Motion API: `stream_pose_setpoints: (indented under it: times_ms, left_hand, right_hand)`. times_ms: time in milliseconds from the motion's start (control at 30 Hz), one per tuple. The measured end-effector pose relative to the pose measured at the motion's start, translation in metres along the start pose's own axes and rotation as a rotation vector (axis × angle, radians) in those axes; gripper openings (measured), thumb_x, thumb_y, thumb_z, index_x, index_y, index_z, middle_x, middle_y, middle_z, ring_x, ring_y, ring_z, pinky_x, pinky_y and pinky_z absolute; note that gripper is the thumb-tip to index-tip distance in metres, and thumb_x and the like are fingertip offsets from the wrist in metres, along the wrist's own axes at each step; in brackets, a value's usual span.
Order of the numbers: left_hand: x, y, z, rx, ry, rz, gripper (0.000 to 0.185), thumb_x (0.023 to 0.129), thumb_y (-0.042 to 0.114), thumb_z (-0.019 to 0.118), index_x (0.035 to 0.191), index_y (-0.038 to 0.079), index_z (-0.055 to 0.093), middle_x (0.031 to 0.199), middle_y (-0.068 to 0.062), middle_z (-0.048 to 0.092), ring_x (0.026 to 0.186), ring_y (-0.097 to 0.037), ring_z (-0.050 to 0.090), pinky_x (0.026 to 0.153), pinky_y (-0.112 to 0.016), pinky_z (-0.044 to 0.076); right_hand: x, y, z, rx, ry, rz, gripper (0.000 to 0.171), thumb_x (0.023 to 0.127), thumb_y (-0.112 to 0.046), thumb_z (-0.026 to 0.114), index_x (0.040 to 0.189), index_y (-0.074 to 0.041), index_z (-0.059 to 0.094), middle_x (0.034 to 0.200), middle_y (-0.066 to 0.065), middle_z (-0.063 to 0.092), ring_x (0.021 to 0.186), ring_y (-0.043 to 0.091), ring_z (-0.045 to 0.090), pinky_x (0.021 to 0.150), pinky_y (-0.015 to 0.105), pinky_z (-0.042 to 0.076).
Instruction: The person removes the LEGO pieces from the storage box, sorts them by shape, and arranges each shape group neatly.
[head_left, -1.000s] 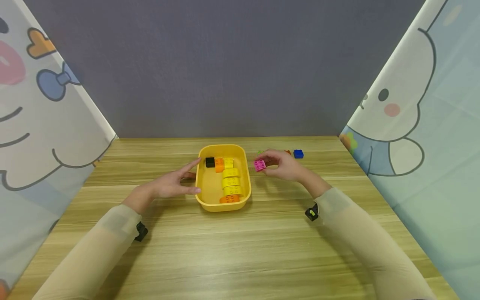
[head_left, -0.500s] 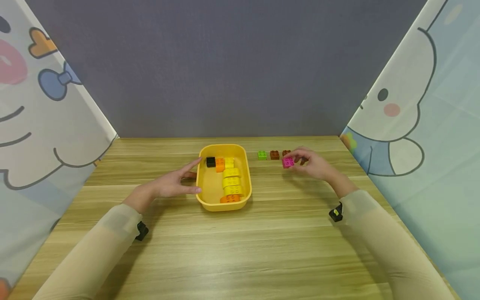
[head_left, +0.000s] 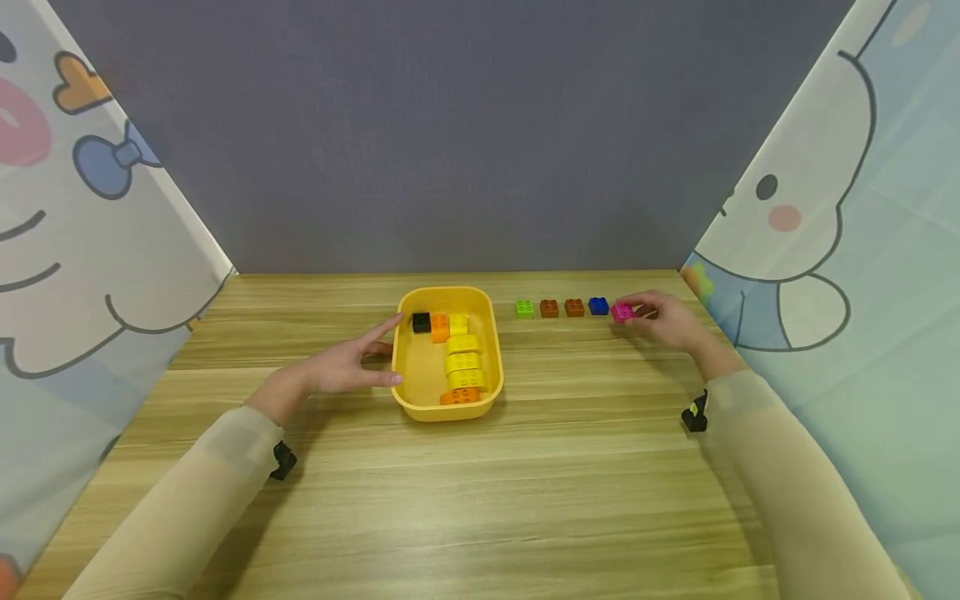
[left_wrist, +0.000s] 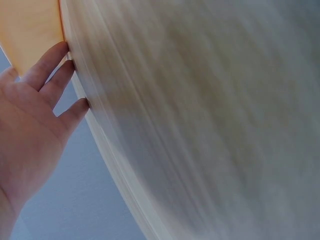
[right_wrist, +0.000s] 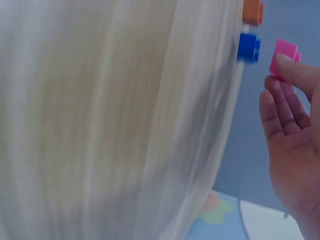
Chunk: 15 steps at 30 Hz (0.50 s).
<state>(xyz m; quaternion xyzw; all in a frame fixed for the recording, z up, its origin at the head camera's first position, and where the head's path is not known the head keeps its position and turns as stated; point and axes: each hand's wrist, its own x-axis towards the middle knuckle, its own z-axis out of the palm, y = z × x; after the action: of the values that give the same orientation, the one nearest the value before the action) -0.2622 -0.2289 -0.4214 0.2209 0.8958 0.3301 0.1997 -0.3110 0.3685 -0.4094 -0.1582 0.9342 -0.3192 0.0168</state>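
Note:
My right hand (head_left: 667,322) pinches a pink building brick (head_left: 622,312) between thumb and fingers, at the right end of a row of bricks. In the right wrist view the pink brick (right_wrist: 283,56) appears a little off the table, beside the blue brick (right_wrist: 248,48). My left hand (head_left: 341,367) has its fingers spread against the left side of a yellow bin (head_left: 420,414). Inside the bin lie a black brick (head_left: 422,322), an orange brick (head_left: 439,328) and several yellow bricks (head_left: 463,362), with another orange brick (head_left: 460,397) at the near end.
Along the back of the wooden table (head_left: 480,500) the row holds a green brick (head_left: 524,309), two brown bricks (head_left: 550,308) and the blue one. A grey panel (head_left: 450,142) stands behind, with cartoon-print sheets (head_left: 832,208) at both sides.
My right hand has carried the pink brick rightward from beside the bin, past the green, brown and blue bricks, to the row's right end. The left hand stays on the bin.

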Motion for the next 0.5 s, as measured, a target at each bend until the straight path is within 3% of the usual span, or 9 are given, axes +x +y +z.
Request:
stream_pose_setpoints:
  times_ms: [200,500]
  left_hand:
    - [0.000,-0.001,0.000,-0.013,-0.005,-0.007,0.113,0.097,0.061,0.079,0.176,0.046,0.001,0.170,-0.021,0.048,0.159,-0.053,0.039,0.125,-0.081,0.027]
    - [0.001,-0.001,0.000,-0.011,-0.006,-0.001,0.112,0.097,0.061,0.079,0.176,0.046,0.000,0.171,-0.022,0.046,0.159,-0.055,0.039,0.124,-0.082,0.028]
  right_hand:
    - [0.008,0.015,-0.004,-0.042,-0.031,0.064,0.041,0.108,-0.008,0.068,0.148,0.003,0.065,0.146,0.034,0.063,0.122,0.052,0.068,0.105,0.063,0.057]
    - [0.021,0.024,-0.001,-0.084,-0.055,0.139,0.045,0.109,-0.008,0.066,0.151,0.006,0.060,0.145,0.039,0.062,0.130,0.055,0.065,0.112,0.064,0.053]
